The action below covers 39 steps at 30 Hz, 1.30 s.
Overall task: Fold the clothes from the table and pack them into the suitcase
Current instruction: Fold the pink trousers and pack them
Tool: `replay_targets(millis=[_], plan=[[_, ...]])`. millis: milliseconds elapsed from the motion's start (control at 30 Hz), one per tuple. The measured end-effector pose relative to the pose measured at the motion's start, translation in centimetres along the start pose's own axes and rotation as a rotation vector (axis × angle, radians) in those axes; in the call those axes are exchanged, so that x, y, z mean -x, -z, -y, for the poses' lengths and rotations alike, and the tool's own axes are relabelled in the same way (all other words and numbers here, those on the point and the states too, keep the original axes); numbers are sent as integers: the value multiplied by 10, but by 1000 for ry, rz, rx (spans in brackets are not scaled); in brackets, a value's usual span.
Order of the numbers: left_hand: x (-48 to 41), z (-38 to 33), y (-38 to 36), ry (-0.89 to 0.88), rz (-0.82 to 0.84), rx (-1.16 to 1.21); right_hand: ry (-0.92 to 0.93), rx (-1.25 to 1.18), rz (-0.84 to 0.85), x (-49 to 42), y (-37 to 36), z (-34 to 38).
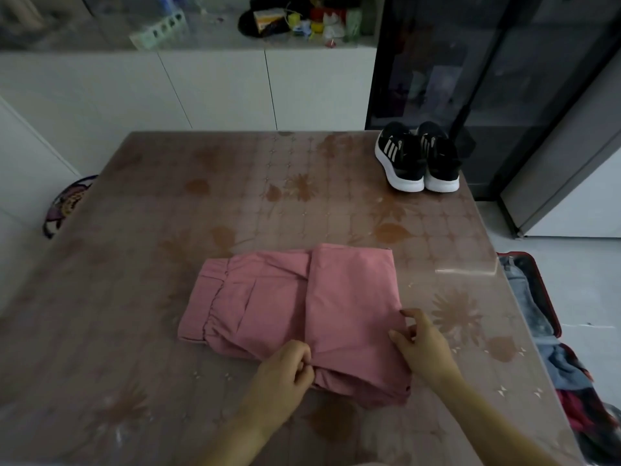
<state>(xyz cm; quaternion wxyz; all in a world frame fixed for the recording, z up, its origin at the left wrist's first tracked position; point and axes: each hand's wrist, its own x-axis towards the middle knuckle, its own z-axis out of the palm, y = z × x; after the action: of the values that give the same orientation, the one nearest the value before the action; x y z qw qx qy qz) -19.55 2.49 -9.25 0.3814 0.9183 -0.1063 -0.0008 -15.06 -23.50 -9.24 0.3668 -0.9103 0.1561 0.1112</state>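
Pink trousers (pixel 289 307) lie folded on the table (pixel 235 203), the elastic waistband at the left and a folded-over leg panel on the right. My left hand (pixel 285 368) pinches the near edge of the fabric at the fold. At the panel's right edge, my right hand (pixel 420 341) pinches the cloth between thumb and fingers. An open red suitcase (pixel 551 311) lies on the floor at the right of the table, with denim and other clothes inside; most of it is cut off by the table edge.
A pair of black-and-white sneakers (pixel 418 159) stands at the table's far right corner. A patterned stool (pixel 65 205) peeks out at the table's left edge. White cabinets and a dark glass cabinet stand behind.
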Motion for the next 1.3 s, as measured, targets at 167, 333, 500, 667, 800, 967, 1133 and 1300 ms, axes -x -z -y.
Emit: replay_targets(millis=[167,333,500,667,800,967,1133,1300], plan=[[13,9,-4,-38,45,-101,-42,-18,-6,2,-2,-2],[-2,4,3,-8,-137,151,-83,-87,-12,13,-5,-2],[-48,-3,-17,9,40,-32,-118,-208,37,24,-9,1],[-58,-14,-40,204,377,-214,-261,-831,148,38,-1,17],[-66,-25,-18,310,418,141,-136,-815,136,52,9,55],[-91,-22,39,434,252,742,168,-578,253,70,0,121],[-99,-8,93,432,118,660,472,-368,433,77,-51,167],[-92,31,119,427,-49,271,534,-248,318,62,-77,174]])
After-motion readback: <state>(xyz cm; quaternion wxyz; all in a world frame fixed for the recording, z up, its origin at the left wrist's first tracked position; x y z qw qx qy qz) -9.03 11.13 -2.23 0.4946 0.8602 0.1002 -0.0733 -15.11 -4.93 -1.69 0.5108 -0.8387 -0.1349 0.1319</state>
